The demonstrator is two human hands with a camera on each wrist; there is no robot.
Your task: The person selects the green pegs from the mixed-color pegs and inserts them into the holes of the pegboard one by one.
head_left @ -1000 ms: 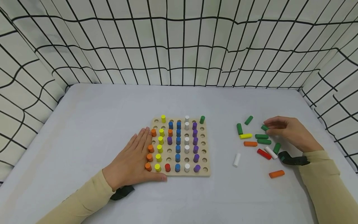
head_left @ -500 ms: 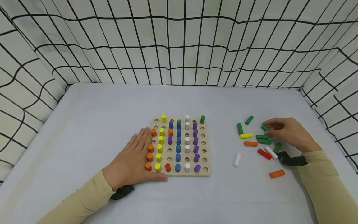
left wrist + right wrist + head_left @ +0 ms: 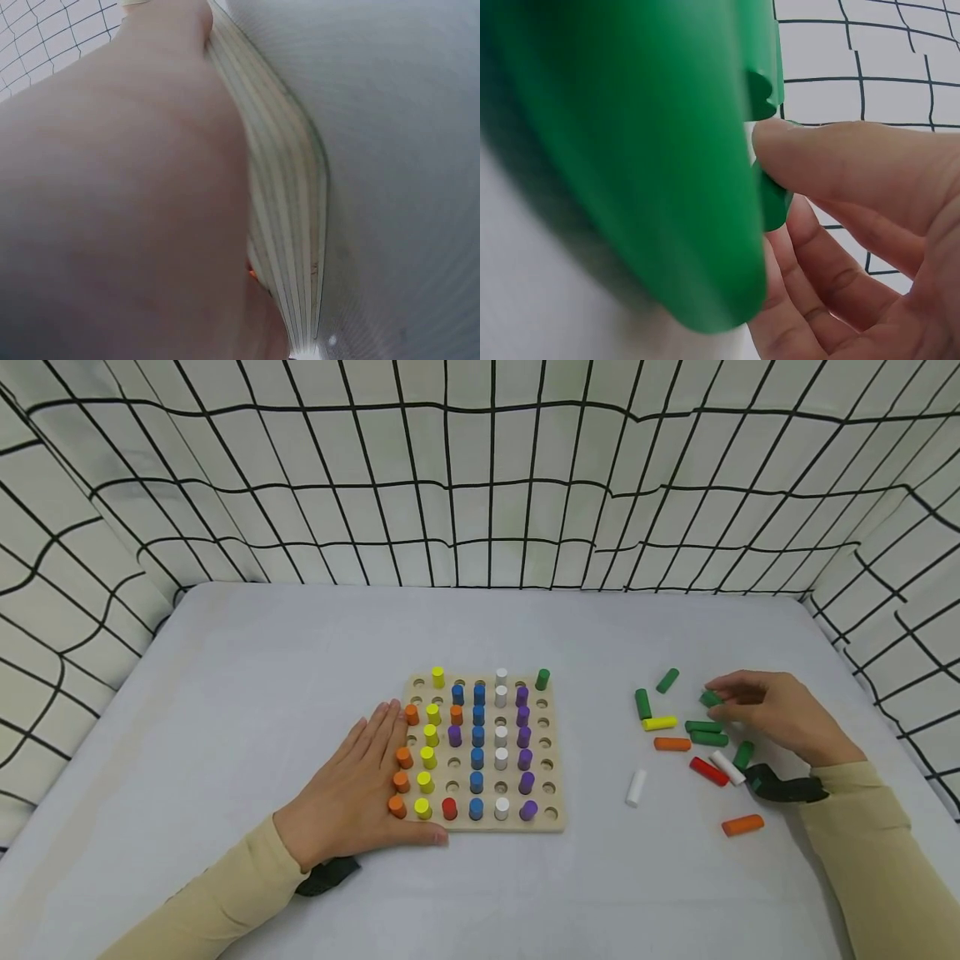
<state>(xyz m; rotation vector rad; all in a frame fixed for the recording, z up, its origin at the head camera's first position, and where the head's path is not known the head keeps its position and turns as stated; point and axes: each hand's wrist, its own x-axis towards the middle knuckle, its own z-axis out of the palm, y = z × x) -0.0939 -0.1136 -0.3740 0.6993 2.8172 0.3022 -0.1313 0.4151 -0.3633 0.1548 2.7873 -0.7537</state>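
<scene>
A green peg (image 3: 710,698) is sitting pinched between the thumb and fingers of the right hand (image 3: 787,714), near the right edge of the surface (image 3: 600,893); whether it is touching down, I cannot tell. The right wrist view is showing the thumb pressing its side, with a large green peg (image 3: 652,165) blurring the foreground. The head view is showing a yellow peg (image 3: 659,723), a red peg (image 3: 708,772) and others lying around. Toward the middle, the left hand (image 3: 356,789) is resting along the left edge of the pegboard (image 3: 538,823), fingers lying straight and close together, thumb stretching along the near edge. Only the left wrist view is revealing the board's striped side clearly. Bare surface is stretching from the board to its far edge, where a wire grid (image 3: 491,485) is rising.
</scene>
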